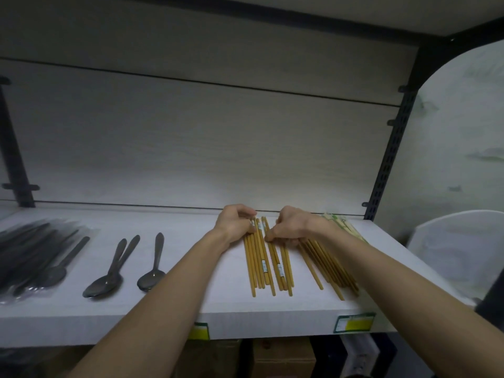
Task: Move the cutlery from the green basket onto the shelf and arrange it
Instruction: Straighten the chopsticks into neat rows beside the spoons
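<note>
Shelf (136,317), pale wood-grain board on dark slotted uprights, with a matching back panel and another board overhead; two green-and-yellow price tags (354,323) on its front edge. Cardboard boxes (283,358) below. White rounded object (461,241) off the right end.

Packet of dark cutlery (35,257), far left, in clear wrap. Three loose metal spoons (109,274), bowls toward the front edge, two of them crossed at the handles. Wooden chopsticks (261,263), centre-right, lying front to back in a loose row, some with small paper labels. Second bunch of chopsticks (327,266) just beside them to the right, partly hidden under the right forearm.

Left hand (236,223), fingers curled down onto the far ends of the central chopsticks. Right hand (289,226), fingers curled likewise, pinching the neighbouring ends.
</note>
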Available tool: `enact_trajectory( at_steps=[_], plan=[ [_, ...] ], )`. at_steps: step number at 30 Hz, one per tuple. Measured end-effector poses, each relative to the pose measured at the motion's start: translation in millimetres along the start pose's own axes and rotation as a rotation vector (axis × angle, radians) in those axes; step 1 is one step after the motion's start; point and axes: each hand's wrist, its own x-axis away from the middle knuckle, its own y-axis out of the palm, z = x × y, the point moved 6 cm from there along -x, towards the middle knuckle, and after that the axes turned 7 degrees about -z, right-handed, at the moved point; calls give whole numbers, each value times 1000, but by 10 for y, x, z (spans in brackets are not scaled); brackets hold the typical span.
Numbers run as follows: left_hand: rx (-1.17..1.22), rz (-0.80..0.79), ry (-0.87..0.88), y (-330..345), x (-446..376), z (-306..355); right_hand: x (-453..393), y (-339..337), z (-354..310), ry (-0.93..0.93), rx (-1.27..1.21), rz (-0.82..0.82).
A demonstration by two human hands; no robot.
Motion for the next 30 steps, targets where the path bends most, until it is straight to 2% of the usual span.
enact_trajectory(
  at_steps=[5, 9, 12, 15, 18, 21, 25, 26, 30],
  plan=[
    [6, -4, 0, -31, -46, -6, 4, 36, -10, 99, 16, -138],
    [6, -17, 6, -34, -60, -2, 48, 26, 60, 68, -144, -150],
    [6, -8, 3, -46, -62, -5, 129, -125, 126, -50, -349, -3],
    [-12, 25, 5, -73, -78, -36, 313, -438, 116, -242, -549, 237],
    [-45, 84, 26, -120, -94, -45, 609, -706, 46, -419, -575, 510],
    [-87, 127, 47, -151, -93, -19, 787, -674, -18, -539, -378, 577],
    [-180, 135, 81, -154, -48, 31, 782, -281, 11, -568, 387, 554],
    [-204, 139, 88, -156, -37, 40, 774, -197, 29, -562, 512, 530],
    [-228, 157, 94, -182, -24, 42, 793, -16, 25, -526, 679, 367]
  ],
)
